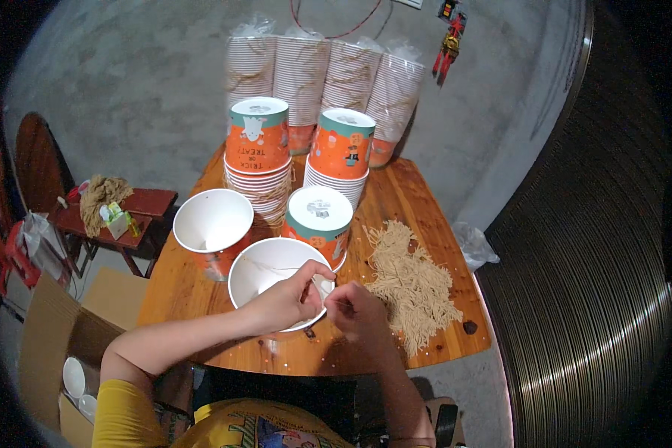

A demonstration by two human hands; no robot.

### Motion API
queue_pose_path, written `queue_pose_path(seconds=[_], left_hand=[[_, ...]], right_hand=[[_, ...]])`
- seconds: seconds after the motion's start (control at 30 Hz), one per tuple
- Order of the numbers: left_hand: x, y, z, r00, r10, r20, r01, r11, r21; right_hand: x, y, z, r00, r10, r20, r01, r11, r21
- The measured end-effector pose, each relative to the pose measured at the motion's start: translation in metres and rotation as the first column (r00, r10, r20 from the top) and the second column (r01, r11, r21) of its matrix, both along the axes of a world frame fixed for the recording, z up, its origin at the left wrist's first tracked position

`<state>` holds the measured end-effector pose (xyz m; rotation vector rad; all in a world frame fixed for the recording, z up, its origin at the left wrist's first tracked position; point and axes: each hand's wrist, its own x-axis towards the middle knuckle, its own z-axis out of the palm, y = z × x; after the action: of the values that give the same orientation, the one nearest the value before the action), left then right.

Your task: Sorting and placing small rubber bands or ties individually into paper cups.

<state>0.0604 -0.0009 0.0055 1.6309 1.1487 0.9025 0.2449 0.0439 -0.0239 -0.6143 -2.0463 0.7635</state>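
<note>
**Paper Cup and String at the Wooden Table**

Wooden table [425, 216] against a grey concrete wall carries all the work items. Near its front edge, a white paper cup [265, 272] is tilted with its open mouth facing up toward the camera; its interior shows only a thin string [276, 267] crossing it. The left hand [291, 300] lies over the cup's near rim, fingers closed in a pinch on the string. The right hand [358, 308] sits just beside the rim on the right, fingers curled narrowly; whether it holds the string cannot be told.

To the left, a second cup [213, 222] with an orange outside lies tilted, mouth open and empty. Behind the held cup, an inverted cup [319, 216] stands base up. Further back, two short stacks of inverted orange cups [257, 142] stand side by side, and four tall wrapped cup stacks [325, 78] lean at the wall.

A loose pile of tan string pieces [411, 284] lies right of the hands. A cardboard box [52, 343] sits on the floor at left.
</note>
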Motion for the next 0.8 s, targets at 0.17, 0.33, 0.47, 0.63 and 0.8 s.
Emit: queue_pose_path(seconds=[0.17, 0.33, 0.47, 0.63, 0.8], left_hand=[[-0.002, -0.003, -0.003, 0.989, 0.077, -0.126, -0.068, 0.995, 0.073], [-0.002, -0.002, -0.004, 0.972, 0.077, -0.222, -0.051, 0.991, 0.121], [0.003, -0.006, -0.005, 0.894, 0.215, -0.393, -0.066, 0.931, 0.359], [0.006, -0.007, 0.002, 0.890, 0.243, -0.386, -0.145, 0.953, 0.265], [0.005, -0.005, -0.002, 0.949, 0.210, -0.234, -0.183, 0.974, 0.135]], right_hand=[[-0.001, 0.001, -0.002, 1.000, 0.014, 0.017, -0.014, 1.000, -0.027], [-0.002, -0.001, 0.004, 0.999, -0.013, 0.032, 0.011, 0.997, 0.072], [-0.004, 0.000, 0.001, 1.000, -0.013, -0.004, 0.014, 0.995, 0.102], [-0.004, 0.001, -0.001, 0.999, -0.019, 0.034, 0.015, 0.995, 0.100], [-0.005, 0.002, -0.003, 1.000, -0.028, 0.007, 0.027, 0.993, 0.112]])
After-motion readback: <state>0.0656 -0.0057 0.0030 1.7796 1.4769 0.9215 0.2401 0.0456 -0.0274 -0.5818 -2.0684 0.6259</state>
